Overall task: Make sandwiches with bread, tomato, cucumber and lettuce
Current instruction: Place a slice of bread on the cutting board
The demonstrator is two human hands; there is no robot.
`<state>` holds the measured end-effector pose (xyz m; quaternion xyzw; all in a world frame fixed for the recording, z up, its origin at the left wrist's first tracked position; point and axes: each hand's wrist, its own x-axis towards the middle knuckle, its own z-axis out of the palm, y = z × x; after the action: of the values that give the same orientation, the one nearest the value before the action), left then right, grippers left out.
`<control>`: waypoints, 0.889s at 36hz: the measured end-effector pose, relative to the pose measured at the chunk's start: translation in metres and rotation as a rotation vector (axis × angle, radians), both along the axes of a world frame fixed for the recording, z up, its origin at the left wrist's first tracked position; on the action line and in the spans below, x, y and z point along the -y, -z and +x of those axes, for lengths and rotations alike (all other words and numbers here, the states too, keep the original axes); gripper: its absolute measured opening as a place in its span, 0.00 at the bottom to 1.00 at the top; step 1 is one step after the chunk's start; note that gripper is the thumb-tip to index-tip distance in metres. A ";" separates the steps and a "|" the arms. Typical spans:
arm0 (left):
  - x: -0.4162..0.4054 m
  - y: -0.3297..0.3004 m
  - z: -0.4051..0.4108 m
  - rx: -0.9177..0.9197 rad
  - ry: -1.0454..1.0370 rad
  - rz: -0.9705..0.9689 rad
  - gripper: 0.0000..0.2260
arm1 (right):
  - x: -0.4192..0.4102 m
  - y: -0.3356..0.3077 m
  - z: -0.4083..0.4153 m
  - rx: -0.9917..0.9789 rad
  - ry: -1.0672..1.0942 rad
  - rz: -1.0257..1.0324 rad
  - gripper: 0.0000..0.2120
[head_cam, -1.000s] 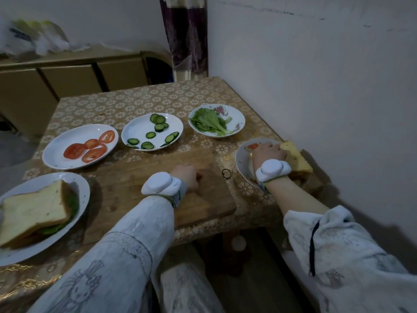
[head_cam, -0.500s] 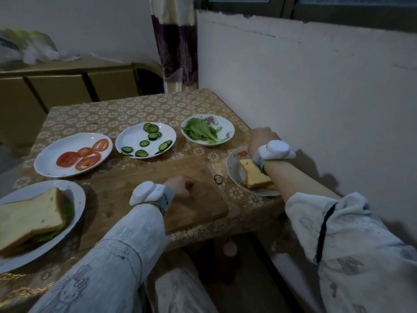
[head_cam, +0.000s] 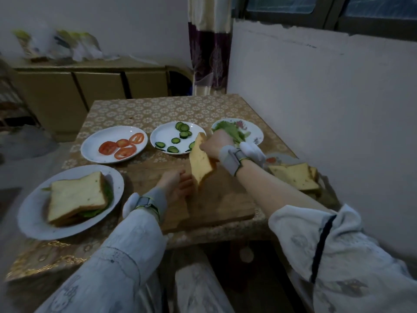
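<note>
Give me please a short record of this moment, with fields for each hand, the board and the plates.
right hand: holds a bread slice by its top edge, above the board
left hand: open, on the cutting board, beside the slice
left plate: finished sandwich
far plates: tomato slices, cucumber slices, lettuce
right plate: more bread

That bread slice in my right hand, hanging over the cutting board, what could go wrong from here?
1. The right hand pinches the bread slice only at its top edge, so the hanging slice could tear or slip.
2. The slice hangs close to the cucumber plate; a swing might brush its near rim.
3. The left hand lies open on the cutting board beneath it and may be in the way.
</note>
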<state>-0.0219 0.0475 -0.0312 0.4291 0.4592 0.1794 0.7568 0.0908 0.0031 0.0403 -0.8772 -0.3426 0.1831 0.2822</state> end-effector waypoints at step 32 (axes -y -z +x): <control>-0.052 0.008 -0.044 -0.552 0.142 0.314 0.09 | -0.025 0.076 -0.019 -0.585 0.079 -0.082 0.16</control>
<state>-0.0655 0.0992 -0.0396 0.6041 0.5828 0.0716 0.5388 0.0714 0.0278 -0.0359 -0.8104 -0.2048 0.4308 0.3402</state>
